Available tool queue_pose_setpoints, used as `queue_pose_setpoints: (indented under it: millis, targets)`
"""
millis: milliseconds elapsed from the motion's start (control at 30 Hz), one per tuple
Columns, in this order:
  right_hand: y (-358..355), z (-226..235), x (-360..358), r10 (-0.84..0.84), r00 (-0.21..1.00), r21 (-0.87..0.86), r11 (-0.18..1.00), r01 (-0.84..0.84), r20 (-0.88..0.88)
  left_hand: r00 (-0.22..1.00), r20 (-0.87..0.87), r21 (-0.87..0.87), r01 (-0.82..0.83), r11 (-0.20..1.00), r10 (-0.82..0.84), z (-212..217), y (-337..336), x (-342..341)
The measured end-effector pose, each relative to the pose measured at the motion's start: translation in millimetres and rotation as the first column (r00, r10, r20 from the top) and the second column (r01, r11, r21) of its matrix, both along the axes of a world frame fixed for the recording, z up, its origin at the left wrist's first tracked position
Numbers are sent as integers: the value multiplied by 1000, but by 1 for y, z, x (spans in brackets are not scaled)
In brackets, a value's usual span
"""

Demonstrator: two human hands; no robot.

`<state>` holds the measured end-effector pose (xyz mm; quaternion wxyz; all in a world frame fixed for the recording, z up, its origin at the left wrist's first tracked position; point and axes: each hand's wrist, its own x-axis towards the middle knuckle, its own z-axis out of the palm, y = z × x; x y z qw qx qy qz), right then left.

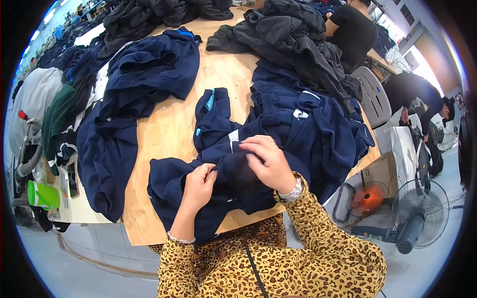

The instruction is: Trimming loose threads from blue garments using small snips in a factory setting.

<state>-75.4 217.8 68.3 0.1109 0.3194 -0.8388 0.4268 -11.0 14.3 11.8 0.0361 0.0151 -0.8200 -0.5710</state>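
A navy blue garment (238, 174) of soft cloth lies bunched at the table's near edge, with a small white label (233, 138) just beyond my hands. My left hand (198, 186) pinches a fold of it between thumb and fingers. To the right, my right hand (268, 161) rests over the same cloth, its slightly blurred fingers extended and the thumb apart from them. More navy garments (318, 129) with gathered waistbands and white labels are heaped at the right. Bright blue patches (209, 99) show on the piece beyond my hands.
The wooden table (174, 129) also carries a navy pile (154, 64) on the left and dark grey garments (288, 35) at the back. A standing fan (417, 218) is at the lower right, near a grey plastic chair (372, 97). Two people work beyond. A green bucket (43, 194) is at left.
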Motion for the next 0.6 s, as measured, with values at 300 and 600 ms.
queue_pose_setpoints:
  millis: [300, 600]
  targets:
    - [-31, -28, -10, 149, 949, 51, 984, -170, 277, 978, -207, -39, -30, 999, 22, 11, -7, 8]
    - [-19, -49, 7, 398, 616, -481, 876, -35, 680, 998, 65, 222, 13, 975, -28, 2, -19, 6]
